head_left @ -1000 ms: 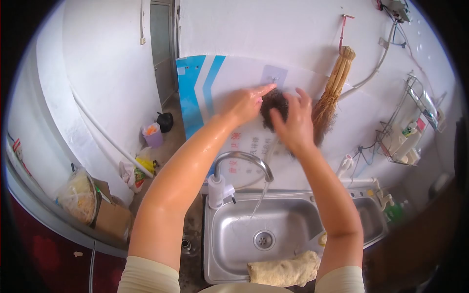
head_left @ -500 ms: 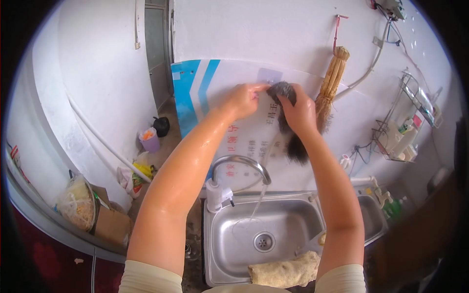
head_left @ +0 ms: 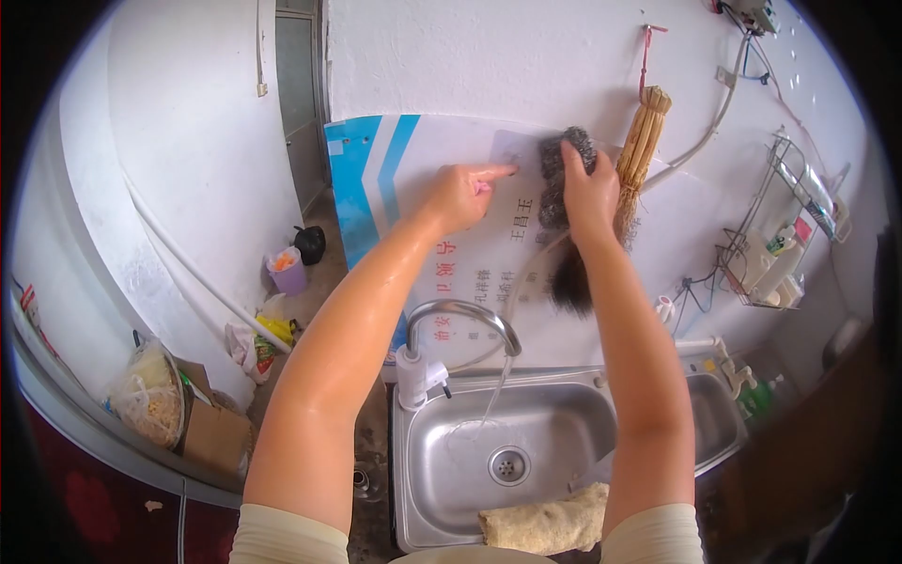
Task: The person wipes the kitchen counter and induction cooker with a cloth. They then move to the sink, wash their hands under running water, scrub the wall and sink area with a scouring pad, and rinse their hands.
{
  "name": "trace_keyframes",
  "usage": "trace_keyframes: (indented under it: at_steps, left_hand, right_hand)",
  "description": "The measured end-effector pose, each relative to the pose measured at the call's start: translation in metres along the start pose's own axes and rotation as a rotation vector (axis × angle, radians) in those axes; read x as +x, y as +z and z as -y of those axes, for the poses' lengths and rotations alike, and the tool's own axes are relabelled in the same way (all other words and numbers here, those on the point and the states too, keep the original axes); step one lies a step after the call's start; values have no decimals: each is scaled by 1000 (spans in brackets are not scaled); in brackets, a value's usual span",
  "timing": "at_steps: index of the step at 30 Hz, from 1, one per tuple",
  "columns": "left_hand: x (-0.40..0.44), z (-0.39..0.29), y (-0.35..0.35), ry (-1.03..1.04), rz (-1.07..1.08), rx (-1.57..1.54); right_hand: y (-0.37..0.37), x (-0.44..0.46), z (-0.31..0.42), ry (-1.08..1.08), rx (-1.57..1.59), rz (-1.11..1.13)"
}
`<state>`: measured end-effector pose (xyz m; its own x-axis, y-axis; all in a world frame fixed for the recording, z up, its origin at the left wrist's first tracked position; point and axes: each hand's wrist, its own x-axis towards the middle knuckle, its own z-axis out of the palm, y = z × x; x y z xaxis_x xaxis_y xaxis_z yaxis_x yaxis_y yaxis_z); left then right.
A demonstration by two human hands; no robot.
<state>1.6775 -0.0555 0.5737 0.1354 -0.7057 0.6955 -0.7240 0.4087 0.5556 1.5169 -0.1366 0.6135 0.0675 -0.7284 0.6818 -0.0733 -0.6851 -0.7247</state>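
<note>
My right hand (head_left: 590, 188) grips a dark steel wool scourer (head_left: 552, 179), held up in front of the printed board (head_left: 470, 141) on the wall. My left hand (head_left: 462, 197) is apart from it, to the left, with the index finger stretched out and the other fingers curled in. That fingertip lies just under a pale square patch (head_left: 507, 143) on the board; whether it touches the board I cannot tell. Beside my right hand hangs a straw brush (head_left: 645, 136) with dark bristles lower down, partly hidden by my right arm.
Below, water runs from the curved tap (head_left: 465, 305) into the steel sink (head_left: 423, 470). A folded beige cloth (head_left: 545, 520) lies on its front edge. On the right wall hangs a wire rack (head_left: 752, 263) with bottles. Bags and a purple bin (head_left: 287, 274) stand at left.
My right hand has moved the scourer slightly up and to the right, away from my left fingertip. My left hand has stayed nearly in place, its index finger extended.
</note>
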Motion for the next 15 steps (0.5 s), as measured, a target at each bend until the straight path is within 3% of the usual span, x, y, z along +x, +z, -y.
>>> trace_keyframes:
  at_steps: [4,7,10,13,15]
  left_hand:
    - [-1,1,1,16,-14,16]
    - [-3,8,-2,73,12,53]
    - [-8,13,5,315,-129,42]
    - [-20,14,4,507,-229,306]
    - [-39,18,-11,577,-96,698]
  right_hand:
    - [-12,-10,4,-148,79,22]
    - [-18,-38,-13,-387,-46,98]
    - [-19,-56,-46,-518,-218,222]
    - [-15,-63,-62,-738,-309,168]
    - [0,-56,-66,-894,-313,105]
